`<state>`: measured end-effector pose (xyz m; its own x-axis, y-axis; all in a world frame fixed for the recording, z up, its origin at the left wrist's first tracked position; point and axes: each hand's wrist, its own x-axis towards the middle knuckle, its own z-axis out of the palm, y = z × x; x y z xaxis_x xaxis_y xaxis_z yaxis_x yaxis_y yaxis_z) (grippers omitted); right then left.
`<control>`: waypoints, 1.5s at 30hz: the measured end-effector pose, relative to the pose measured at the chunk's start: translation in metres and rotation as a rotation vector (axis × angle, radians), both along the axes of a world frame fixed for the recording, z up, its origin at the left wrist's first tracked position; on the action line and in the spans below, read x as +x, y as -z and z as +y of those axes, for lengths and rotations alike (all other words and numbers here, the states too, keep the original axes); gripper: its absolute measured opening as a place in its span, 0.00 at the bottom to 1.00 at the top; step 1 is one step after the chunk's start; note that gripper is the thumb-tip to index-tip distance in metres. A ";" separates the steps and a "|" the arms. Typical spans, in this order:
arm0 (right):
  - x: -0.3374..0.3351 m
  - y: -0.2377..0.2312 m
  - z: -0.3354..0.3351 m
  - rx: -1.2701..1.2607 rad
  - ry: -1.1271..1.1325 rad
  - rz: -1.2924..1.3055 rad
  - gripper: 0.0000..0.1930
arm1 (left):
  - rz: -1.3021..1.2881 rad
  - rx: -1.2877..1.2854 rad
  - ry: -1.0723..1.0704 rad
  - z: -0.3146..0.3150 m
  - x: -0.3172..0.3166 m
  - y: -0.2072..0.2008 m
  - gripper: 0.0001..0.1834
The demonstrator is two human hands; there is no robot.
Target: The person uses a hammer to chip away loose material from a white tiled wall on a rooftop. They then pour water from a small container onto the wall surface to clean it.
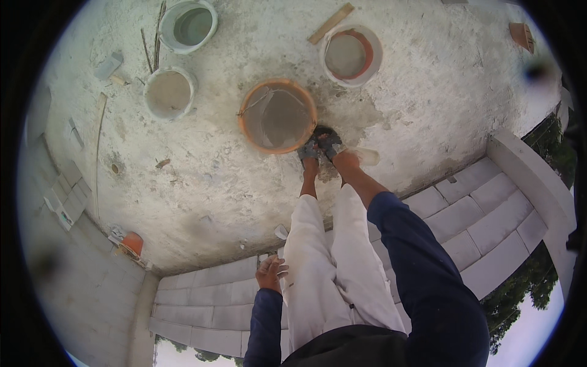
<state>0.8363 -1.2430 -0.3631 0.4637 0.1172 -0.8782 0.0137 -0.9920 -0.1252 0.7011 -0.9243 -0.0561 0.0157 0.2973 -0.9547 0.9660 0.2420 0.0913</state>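
My left hand hangs beside the left leg of my pale trousers. Its fingers are loosely bent and apart, with no clear object in them. My right arm, in a dark blue sleeve, reaches down so that my right hand is low by my feet in dark sandals. Its fingers blend with the foot, so their grip does not show. Close beside that hand lies a pale, translucent object. Just ahead of my feet stands an orange tub with a wire handle and grey, murky contents.
White buckets stand at the far left, and another white bucket with an orange rim inside is far right. Wooden strips lie about. Behind me runs a low block wall; an orange pot sits left.
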 end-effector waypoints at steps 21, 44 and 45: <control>0.052 -0.124 0.054 0.545 0.287 -0.435 0.19 | -0.195 0.273 0.898 -0.120 -0.026 0.001 0.17; 0.152 0.059 0.167 0.303 0.496 -0.298 0.16 | -0.196 0.349 0.807 -0.143 -0.039 0.017 0.14; 0.143 0.056 0.166 0.340 0.478 -0.379 0.16 | -0.201 0.350 0.795 -0.142 -0.041 0.017 0.14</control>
